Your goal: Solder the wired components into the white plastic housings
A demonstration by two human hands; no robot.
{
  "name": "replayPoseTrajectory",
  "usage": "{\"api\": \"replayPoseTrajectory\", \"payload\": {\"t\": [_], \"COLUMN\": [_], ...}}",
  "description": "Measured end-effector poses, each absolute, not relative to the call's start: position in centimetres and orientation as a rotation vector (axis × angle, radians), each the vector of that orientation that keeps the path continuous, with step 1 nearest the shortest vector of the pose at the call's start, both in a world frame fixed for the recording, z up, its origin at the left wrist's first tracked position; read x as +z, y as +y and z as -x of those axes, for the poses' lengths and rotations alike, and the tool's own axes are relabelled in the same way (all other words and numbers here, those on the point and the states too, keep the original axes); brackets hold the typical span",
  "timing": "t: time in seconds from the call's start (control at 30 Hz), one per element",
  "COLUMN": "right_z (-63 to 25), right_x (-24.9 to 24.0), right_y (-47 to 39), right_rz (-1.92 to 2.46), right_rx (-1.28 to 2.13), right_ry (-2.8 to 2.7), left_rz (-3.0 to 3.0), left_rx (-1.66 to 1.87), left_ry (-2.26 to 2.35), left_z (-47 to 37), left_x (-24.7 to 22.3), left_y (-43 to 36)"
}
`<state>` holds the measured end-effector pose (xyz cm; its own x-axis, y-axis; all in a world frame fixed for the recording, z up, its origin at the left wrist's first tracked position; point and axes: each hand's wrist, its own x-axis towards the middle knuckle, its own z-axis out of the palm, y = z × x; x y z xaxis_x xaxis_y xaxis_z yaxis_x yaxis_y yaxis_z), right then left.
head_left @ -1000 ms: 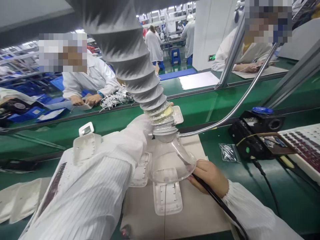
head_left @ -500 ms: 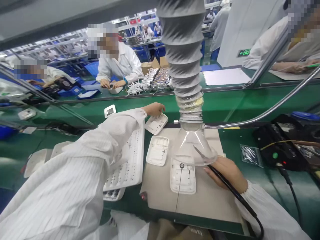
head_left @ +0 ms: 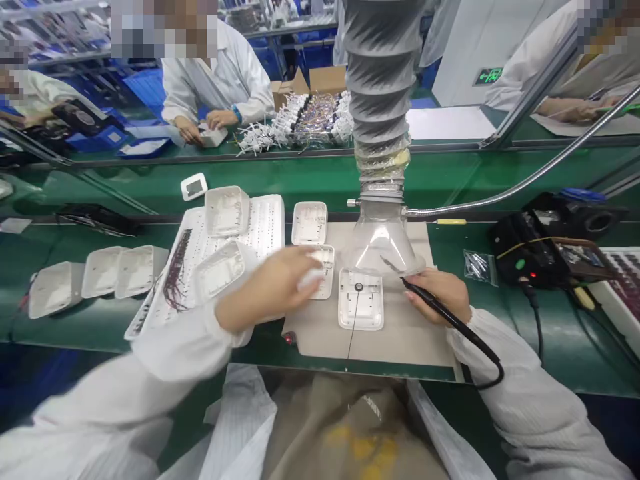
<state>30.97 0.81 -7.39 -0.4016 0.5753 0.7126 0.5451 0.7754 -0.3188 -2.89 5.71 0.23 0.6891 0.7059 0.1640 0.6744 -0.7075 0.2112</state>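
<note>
1. Well, the right grip (head_left: 443,293), just right of the clear hood (head_left: 384,241), is closed around a soldering iron (head_left: 434,303), pen-fashion; the tip shows through the hood, and I can't say whether it is inside or behind.
2. On the near side of the hood, the white shell (head_left: 370,315) lies on a beige mat (head_left: 320,340), left of the right grip and apart from it. A small round part (head_left: 359,287) sits in it, a thin dark lead (head_left: 352,333) running toward the person.
3. Left of the hood, the left grip (head_left: 273,283) has loosely bent fingers; it is blurred, and I can't tell whether it holds anything.
4. Those fingers cover part of a second shell (head_left: 327,259) left of the hood.
5. The hood's rim obscures the white shell's far edge.
</note>
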Motion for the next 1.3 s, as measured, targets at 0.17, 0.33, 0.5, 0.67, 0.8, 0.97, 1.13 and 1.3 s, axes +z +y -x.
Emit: {"api": "replayPoseTrajectory", "payload": {"t": [0.17, 0.33, 0.5, 0.67, 0.8, 0.97, 1.13, 1.3], "right_z": [-29.2, -28.6, -29.6, -30.2, -30.6, -30.9, -30.7, -30.5], "right_x": [-7.1, -7.3, -7.3, -7.0, -6.7, -6.8, -6.8, -6.9], "right_y": [-0.4, -1.1, -0.8, -0.5, -0.5, -0.5, -0.4, -0.4], "right_rz": [0.724, 0.759, 0.832, 0.785, 0.842, 0.843, 0.837, 0.874], "right_rx": [0.320, 0.457, 0.450, 0.492, 0.425, 0.447, 0.505, 0.460], "right_ry": [-2.034, -2.025, -2.007, -2.027, -2.029, -2.092, -2.155, -2.242], "left_rz": [-2.854, -2.798, -2.714, -2.811, -2.930, -2.926, -2.952, -2.924], "left_rx": [0.288, 0.299, 0.403, 0.340, 0.155, 0.198, 0.287, 0.419], "left_ry": [0.820, 1.202, 1.486, 1.105, 0.659, 0.568, 0.680, 0.700], "left_z": [0.0, -3.8, -6.6, -4.6, -2.7, -3.5, -4.4, -4.5], "left_x": [-6.8, -10.3, -10.2, -8.0, -6.3, -7.1, -8.6, -9.3], "left_y": [-1.0, -2.8, -4.4, -0.5, 3.7, 4.4, 2.9, 2.8]}}
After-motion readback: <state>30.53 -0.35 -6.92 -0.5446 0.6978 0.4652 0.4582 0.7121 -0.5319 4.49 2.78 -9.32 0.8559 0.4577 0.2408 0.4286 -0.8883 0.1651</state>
